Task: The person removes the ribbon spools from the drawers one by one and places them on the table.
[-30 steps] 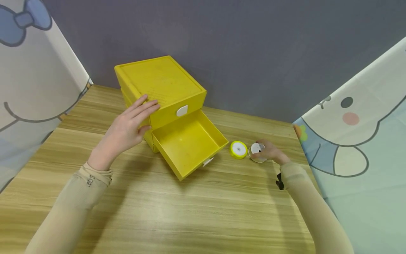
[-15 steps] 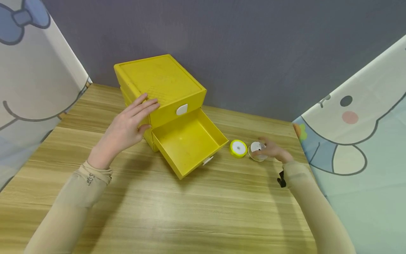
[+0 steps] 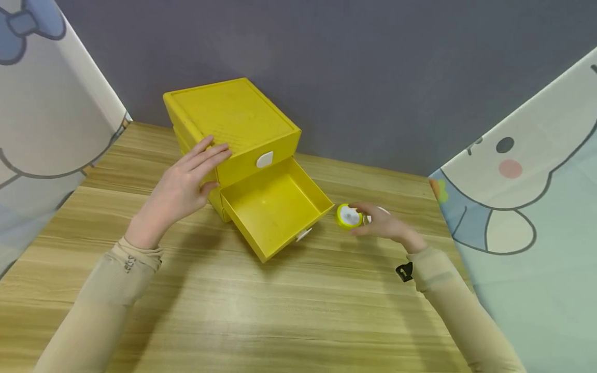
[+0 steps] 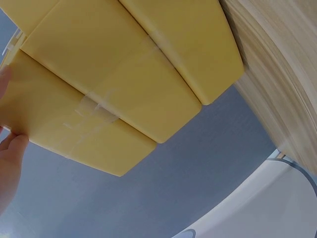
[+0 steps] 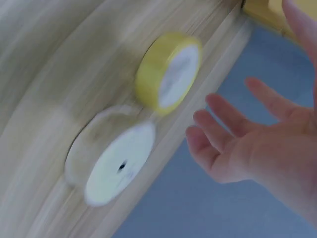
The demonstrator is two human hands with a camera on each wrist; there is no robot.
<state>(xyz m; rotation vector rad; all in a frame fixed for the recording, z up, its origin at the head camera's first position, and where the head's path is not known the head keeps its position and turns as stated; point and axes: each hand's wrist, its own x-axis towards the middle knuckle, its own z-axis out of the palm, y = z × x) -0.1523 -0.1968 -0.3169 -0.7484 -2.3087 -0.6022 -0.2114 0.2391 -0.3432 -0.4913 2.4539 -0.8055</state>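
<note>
My left hand [image 3: 176, 190] rests with its fingers spread on the top left edge of a yellow drawer cabinet [image 3: 238, 116]. Below the cabinet's top drawer, another yellow drawer [image 3: 275, 212] is pulled out with nothing inside. My right hand [image 3: 383, 224] hovers by a yellow-sided roll with a white face [image 3: 349, 215], thumb and fingers apart. In the right wrist view, that hand holds nothing. A spool with a white disc face and pale side [image 5: 119, 166] stands beside the yellow roll; in the head view my right hand partly covers it.
The wood-grain table [image 3: 289, 316] carries everything. A grey wall panel [image 3: 373, 88] rises behind the cabinet, and cartoon-printed cloths [image 3: 517, 217] hang at both sides. The open drawer juts forward towards the rolls, its white handle [image 3: 304, 234] at the front.
My right hand has left the white-faced spool and moved left to the yellow roll. My left hand stays on the cabinet. The head view has shifted slightly.
</note>
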